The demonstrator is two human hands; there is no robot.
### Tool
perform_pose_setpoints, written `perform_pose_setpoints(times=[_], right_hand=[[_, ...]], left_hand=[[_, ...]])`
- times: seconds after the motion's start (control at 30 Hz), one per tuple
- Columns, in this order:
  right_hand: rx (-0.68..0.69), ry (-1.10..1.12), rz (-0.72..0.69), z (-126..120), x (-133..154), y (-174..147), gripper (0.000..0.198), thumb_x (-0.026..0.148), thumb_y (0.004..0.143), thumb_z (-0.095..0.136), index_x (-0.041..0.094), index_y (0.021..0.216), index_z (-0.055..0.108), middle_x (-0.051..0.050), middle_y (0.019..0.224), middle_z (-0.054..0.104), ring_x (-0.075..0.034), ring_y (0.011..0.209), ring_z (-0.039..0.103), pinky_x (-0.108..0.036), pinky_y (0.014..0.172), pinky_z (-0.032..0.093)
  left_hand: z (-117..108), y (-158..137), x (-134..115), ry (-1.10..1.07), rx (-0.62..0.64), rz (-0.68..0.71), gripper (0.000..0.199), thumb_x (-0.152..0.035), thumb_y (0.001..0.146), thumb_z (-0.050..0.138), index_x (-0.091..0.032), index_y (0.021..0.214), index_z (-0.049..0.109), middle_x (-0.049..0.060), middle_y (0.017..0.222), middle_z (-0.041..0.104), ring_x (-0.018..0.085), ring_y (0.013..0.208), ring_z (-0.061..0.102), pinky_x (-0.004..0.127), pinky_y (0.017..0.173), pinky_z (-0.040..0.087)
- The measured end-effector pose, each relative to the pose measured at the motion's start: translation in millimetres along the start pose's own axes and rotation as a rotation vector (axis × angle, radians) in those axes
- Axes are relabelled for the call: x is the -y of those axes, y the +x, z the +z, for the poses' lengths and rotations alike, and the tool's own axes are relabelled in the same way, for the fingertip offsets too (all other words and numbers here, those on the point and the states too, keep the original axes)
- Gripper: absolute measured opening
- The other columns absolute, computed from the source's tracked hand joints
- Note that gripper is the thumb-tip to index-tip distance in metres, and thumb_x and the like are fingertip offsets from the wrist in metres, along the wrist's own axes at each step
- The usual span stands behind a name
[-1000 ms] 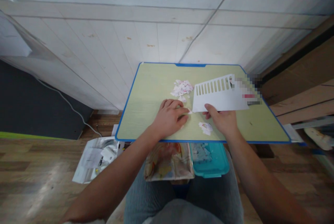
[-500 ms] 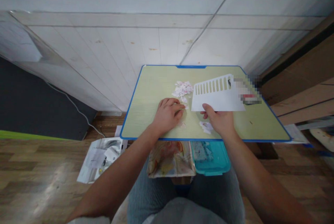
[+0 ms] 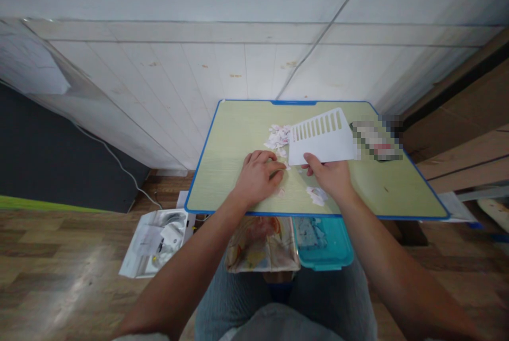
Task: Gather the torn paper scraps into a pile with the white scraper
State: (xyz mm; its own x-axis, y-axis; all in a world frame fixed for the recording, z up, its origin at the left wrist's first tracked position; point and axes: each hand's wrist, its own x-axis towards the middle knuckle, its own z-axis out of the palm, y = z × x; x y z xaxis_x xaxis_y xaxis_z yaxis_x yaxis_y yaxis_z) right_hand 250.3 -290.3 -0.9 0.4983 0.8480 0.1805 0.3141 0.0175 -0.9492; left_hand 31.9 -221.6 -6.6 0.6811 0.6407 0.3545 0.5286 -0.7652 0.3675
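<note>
Right hand (image 3: 332, 175) grips a white slotted card (image 3: 320, 138); left hand (image 3: 258, 175) lies loosely curled on paper scraps (image 3: 279, 136), tabletop (image 3: 230, 171).

No text, label, number or sign can be read anywhere; one patch on the table (image 3: 238, 134) is pixelated.

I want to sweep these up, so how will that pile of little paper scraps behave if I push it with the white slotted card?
The paper scraps look tiny, thin and loose, so they are probably very light and may scatter rather than slide together. The white slotted card in the right hand shows a straight edge, so it seems stiff, though scraps could slip underneath.
</note>
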Motion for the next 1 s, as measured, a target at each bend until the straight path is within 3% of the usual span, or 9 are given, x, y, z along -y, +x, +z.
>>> perform_pose_setpoints(times=[0.23,0.53,1.0], right_hand=[[-0.012,-0.03,-0.01,-5.3,-8.0,0.1,0.042,0.06,0.087,0.079,0.026,0.067,0.062,-0.002,0.053,0.064,-0.021,0.051,0.066,-0.033,0.054,0.057],[-0.024,-0.051,-0.004,-10.3,-6.6,0.9,0.042,0.06,0.086,0.079,0.025,0.069,0.064,-0.004,0.056,0.068,-0.02,0.052,0.066,-0.032,0.052,0.056],[-0.002,-0.063,0.014,-10.1,1.3,-21.1,0.04,0.059,0.085,0.077,0.025,0.07,0.063,-0.004,0.056,0.066,-0.022,0.054,0.069,-0.033,0.053,0.057]], left_hand=[[3.2,0.1,1.9,-0.018,-0.031,0.004,0.021,-0.027,0.104,0.075,-0.034,0.114,0.091,0.004,0.13,0.077,0.03,0.129,0.066,0.051,0.118,0.049],[2.0,1.6,1.4,-0.045,-0.049,-0.017,0.018,-0.025,0.101,0.076,-0.03,0.107,0.092,0.005,0.129,0.079,0.03,0.127,0.067,0.051,0.116,0.05],[2.0,4.2,-1.3,-0.017,-0.03,-0.057,0.021,-0.025,0.101,0.075,-0.026,0.115,0.09,0.007,0.13,0.078,0.031,0.128,0.068,0.051,0.115,0.051]])
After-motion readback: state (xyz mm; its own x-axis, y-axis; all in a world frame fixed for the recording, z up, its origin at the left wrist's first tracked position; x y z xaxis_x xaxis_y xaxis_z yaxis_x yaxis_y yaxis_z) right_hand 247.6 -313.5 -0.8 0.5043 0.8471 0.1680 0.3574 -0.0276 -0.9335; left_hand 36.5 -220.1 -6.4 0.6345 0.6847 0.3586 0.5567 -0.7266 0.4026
